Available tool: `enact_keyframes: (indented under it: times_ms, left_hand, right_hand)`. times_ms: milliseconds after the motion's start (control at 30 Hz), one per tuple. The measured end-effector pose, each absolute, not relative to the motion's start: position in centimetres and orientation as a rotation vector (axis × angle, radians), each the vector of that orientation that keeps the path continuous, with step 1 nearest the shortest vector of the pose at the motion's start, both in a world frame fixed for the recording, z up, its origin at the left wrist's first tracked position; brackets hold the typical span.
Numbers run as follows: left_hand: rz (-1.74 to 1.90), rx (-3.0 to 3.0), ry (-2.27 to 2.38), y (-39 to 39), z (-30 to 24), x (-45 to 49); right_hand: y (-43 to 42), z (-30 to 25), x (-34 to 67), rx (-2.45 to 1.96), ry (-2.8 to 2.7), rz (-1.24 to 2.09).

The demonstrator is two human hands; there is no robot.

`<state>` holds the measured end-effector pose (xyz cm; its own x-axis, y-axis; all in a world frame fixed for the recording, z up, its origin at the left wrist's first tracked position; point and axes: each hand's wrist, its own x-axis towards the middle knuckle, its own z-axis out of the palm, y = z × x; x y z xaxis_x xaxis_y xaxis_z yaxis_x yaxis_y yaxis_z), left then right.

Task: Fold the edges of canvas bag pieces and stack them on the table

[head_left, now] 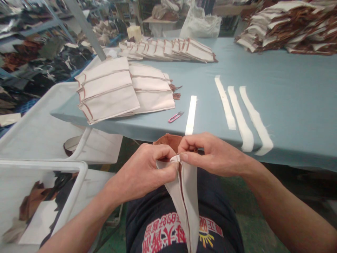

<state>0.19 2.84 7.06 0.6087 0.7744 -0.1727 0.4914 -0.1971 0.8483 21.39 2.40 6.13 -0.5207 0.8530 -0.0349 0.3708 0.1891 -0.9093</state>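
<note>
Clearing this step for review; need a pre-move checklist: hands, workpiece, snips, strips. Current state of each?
1. Left hand gripping the long off-white fabric piece with a dark brown seam: ok, thumb and fingers pinch its upper end.
2. Right hand on the same end: ok, thumb and fingers close on it beside the left hand.
3. Layers aligned under the fingertips: cannot tell, fingers cover them.
4. Small pink-handled metal snips set down: ok, on the blue-covered table.
5. Single narrow white strip lying straight: ok, just beyond the hands.
6. Three narrow white strips at right all straight: not ok, two bend near their lower ends.
</note>
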Motion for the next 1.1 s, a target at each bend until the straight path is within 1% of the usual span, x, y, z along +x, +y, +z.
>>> enact_keyframes:
  times_ms: [100,233,367,467,533,933,1033,1100]
  left_hand:
    - [0.393,1.830,1.023,2.8,6.8,0.2]
    - [0.416,1.816,1.020,2.7,6.6,0.2]
    - [0.484,1.998,1.053,2.2,6.5,0.3]
    - [0.726,2.276,1.129,1.6,6.1,0.3]
    - [0.818,2.415,1.146,1.1,5.7,0.3]
    - [0.526,2.473,1.101,0.4,5.9,0.5]
    - [0.584,2.423,1.111,0.5,5.8,0.7]
    - [0.668,2.272,1.171,0.6,5.3,1.0]
  right_hand:
    - [1.9,6.2,21.4,-1.165,-2.039,1.204]
    - [1.1,6.0,21.1,-1.258,-2.151,0.988]
    - [0.8,5.5,20.8,-1.280,-2.134,0.856]
    - [0.8,5.2,20.8,-1.293,-2.139,0.865]
    - [0.9,5.0,20.9,-1.300,-2.143,0.906]
    - [0.5,4.9,20.5,-1.372,-2.182,0.835]
    - [0.5,5.0,20.3,-1.402,-2.188,0.860]
    - [0.5,5.0,20.2,-1.411,-2.181,0.872]
